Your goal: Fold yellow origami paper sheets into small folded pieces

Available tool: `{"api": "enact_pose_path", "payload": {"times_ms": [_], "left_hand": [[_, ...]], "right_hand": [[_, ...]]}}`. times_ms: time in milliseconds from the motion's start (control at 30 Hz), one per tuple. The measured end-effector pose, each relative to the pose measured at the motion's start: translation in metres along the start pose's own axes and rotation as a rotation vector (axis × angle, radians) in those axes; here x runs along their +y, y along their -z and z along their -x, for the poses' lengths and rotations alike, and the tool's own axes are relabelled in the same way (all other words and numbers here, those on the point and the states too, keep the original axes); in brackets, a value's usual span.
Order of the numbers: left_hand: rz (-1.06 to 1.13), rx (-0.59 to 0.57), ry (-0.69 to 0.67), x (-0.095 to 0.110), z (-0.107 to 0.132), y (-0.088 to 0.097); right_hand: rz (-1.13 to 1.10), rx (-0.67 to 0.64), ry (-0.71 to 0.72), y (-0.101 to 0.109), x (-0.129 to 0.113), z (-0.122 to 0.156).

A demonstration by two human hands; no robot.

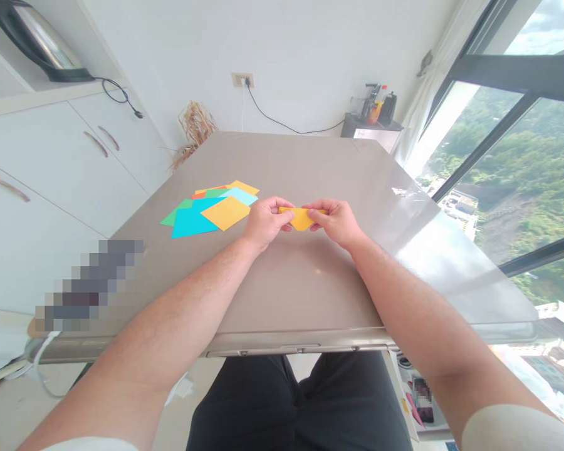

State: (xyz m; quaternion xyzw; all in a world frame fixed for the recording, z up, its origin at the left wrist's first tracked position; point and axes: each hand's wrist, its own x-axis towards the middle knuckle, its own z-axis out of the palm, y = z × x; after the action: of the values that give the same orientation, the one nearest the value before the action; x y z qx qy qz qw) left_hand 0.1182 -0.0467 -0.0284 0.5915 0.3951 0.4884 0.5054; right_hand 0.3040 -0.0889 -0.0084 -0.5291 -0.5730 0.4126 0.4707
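Note:
A small folded piece of yellow paper is held up between my two hands above the middle of the table. My left hand pinches its left end, thumb on top and fingers beneath. At the right end, my right hand grips it the same way. The paper has a straight upper edge and a lower edge that narrows toward me. Just left of my left hand lies a loose spread of coloured paper sheets, among them a yellow sheet, a blue sheet and a green sheet.
The grey table has its front edge close to my lap. A blurred dark object lies at its left side. Beyond the far edge stand dried stalks and a small cabinet with bottles. A window is at right.

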Motion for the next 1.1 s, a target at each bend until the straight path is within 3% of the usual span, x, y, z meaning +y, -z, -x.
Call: {"api": "enact_pose_path", "payload": {"times_ms": [333, 1100], "left_hand": [[0.092, -0.015, 0.107, 0.003, -0.001, 0.001], [0.257, -0.095, 0.131, 0.001, -0.004, 0.006]], "right_hand": [[-0.123, -0.067, -0.008, 0.007, 0.010, -0.006], [-0.322, -0.127, 0.000, 0.011, 0.008, -0.003]]}}
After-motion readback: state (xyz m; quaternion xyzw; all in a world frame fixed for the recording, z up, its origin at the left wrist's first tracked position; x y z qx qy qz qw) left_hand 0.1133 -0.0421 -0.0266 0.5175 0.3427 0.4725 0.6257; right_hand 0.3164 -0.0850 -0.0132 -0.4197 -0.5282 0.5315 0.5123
